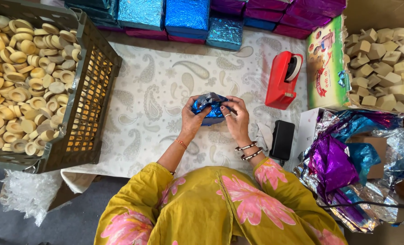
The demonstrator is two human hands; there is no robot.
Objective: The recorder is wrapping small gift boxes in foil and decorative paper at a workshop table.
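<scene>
Both my hands hold a small object wrapped in shiny blue foil (212,110) over a white paisley-patterned cloth (156,90). My left hand (194,119) grips its left side, fingers curled over the top. My right hand (236,119) presses the foil on the right side; it wears a ring, and bangles sit on the wrist. What is inside the foil is hidden.
A dark plastic crate (91,90) of round tan pieces stands at left. Blue and purple foil-wrapped boxes (188,18) line the back. A red tape dispenser (282,79), a black device (282,139), a carton of tan cubes (383,63) and loose foil sheets (347,168) lie at right.
</scene>
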